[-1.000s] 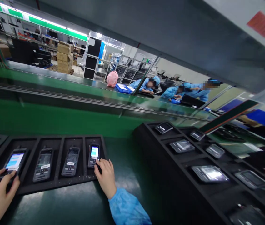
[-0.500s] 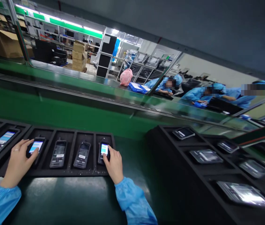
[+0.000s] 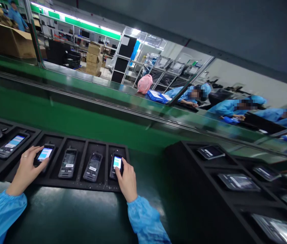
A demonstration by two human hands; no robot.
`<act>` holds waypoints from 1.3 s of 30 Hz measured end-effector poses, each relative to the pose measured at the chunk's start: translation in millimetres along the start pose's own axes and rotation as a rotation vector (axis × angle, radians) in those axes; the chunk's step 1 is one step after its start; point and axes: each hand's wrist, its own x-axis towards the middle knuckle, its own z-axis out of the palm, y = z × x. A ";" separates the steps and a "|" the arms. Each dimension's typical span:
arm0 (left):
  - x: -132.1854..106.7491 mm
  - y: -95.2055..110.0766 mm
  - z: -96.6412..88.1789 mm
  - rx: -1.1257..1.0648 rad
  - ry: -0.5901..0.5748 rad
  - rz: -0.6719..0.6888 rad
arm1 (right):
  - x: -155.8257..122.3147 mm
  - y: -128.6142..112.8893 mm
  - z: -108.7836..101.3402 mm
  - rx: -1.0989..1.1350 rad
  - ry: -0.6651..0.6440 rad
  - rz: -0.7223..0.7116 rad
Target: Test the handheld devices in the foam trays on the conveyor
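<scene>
My left hand point(image 3: 26, 167), with a ring on one finger, has its thumb and fingers at the sides of a black handheld phone point(image 3: 45, 154) with a lit blue-and-white screen. Over at the right end of the same black compartment tray point(image 3: 68, 183), my right hand point(image 3: 128, 179) holds another lit handheld phone point(image 3: 117, 162), its thumb against the lower screen and its fingers along the right edge. Both phones lie in their compartments. Between them rest two dark-screened phones point(image 3: 68, 162), point(image 3: 93, 166) with white labels. The phones' undersides are hidden.
Another tray with lit phones point(image 3: 12, 145) adjoins at the left. On the right, a tall black stack of trays point(image 3: 184, 189) holds several phones. A metal rail point(image 3: 108, 100) runs behind the green bench. Beyond it, several people in blue sit bent over work.
The camera view has shifted, so the scene sits further right and the right-hand trays are partly cut off. Both hands stay at the same two phones.
</scene>
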 end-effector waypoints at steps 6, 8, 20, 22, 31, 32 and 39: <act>-1.5 1.6 2.0 0.053 0.024 0.062 | 1.5 1.9 2.5 -0.006 0.021 -0.028; -2.1 2.4 1.9 0.061 0.018 0.068 | 1.7 2.9 3.5 -0.013 0.035 -0.046; 0.3 7.1 1.2 -0.019 0.058 0.092 | -7.7 6.6 5.0 -0.139 0.174 -0.155; 0.0 7.8 2.0 -0.016 0.058 0.085 | -6.0 8.2 4.8 -0.128 0.179 -0.184; -4.3 19.1 -0.2 0.079 -0.011 0.038 | -0.8 26.0 15.7 0.050 0.211 -0.219; -4.5 21.4 -0.5 0.094 -0.018 0.038 | -0.9 27.1 16.2 0.057 0.212 -0.223; -4.5 30.0 2.5 0.238 -0.076 0.031 | -0.6 29.4 17.1 0.056 0.225 -0.239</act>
